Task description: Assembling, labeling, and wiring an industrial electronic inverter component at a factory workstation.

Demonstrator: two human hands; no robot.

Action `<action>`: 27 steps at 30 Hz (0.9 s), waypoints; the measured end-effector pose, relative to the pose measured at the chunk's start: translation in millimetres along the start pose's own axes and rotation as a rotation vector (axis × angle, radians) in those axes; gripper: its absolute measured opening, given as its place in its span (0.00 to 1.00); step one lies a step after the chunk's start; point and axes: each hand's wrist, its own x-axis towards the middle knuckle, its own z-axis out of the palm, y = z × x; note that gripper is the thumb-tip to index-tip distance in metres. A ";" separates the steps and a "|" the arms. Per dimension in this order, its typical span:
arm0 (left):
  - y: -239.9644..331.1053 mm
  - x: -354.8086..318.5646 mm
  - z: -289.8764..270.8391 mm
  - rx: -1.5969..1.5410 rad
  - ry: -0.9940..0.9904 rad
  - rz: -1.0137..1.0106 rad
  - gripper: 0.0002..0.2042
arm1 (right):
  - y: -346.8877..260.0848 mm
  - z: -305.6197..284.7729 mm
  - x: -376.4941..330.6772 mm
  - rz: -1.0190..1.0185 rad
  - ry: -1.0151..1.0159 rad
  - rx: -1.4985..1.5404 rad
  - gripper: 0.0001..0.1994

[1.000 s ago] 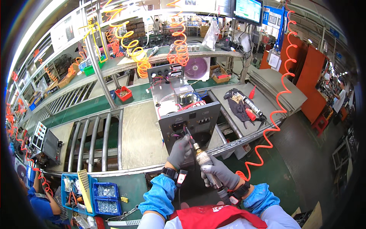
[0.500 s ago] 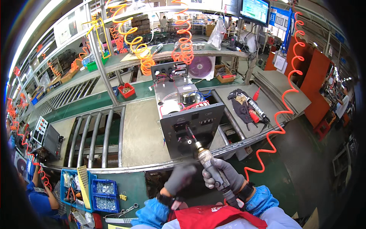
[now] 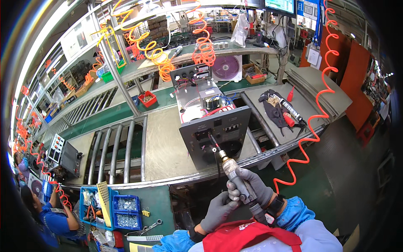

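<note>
My right hand (image 3: 257, 187), in a grey glove, is wrapped round an air screwdriver (image 3: 236, 175). Its long bit points up and away, the tip at a cutout in the black panel (image 3: 197, 148) of an opened metal-chassis unit. Behind that panel sit a transformer (image 3: 212, 102) and red, blue and white wires. My left hand (image 3: 217, 213), also gloved, is close beside the driver's body and the right fingers. Its thumb and fingers are drawn together; whatever they may hold is hidden. The unit stands upright on the roller line.
Near left are a blue bin of tools (image 3: 88, 210), blue trays of small fasteners (image 3: 126, 212) and a wrench (image 3: 149, 227). A coiled orange hose (image 3: 308, 155) hangs at right. A dark cloth and caulking gun (image 3: 289, 110) lie right of the unit. A co-worker (image 3: 58, 218) sits far left.
My left hand has moved right, from below the panel to beside the driver. The right hand keeps its grip, with the bit still at the panel. The view has shifted slightly.
</note>
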 end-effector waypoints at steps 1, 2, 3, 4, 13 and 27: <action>-0.7 0.4 5.4 0.083 0.065 0.046 0.11 | 0.3 2.6 -1.2 0.031 0.031 0.002 0.17; -2.0 1.4 9.8 0.166 0.130 0.093 0.10 | 0.3 5.1 -2.2 0.063 0.063 0.004 0.17; -6.1 3.0 11.9 0.167 0.133 0.092 0.10 | 0.8 7.5 -2.3 0.064 0.060 0.006 0.17; -11.8 5.4 12.3 0.225 0.174 0.134 0.08 | 1.4 10.3 -2.0 0.032 0.123 -0.084 0.18; -11.3 7.2 10.3 0.317 0.217 0.161 0.07 | 0.3 25.1 0.7 0.007 0.221 -0.214 0.15; -9.7 8.6 4.8 0.268 0.182 0.168 0.07 | -0.9 38.8 2.4 -0.029 0.272 -0.383 0.12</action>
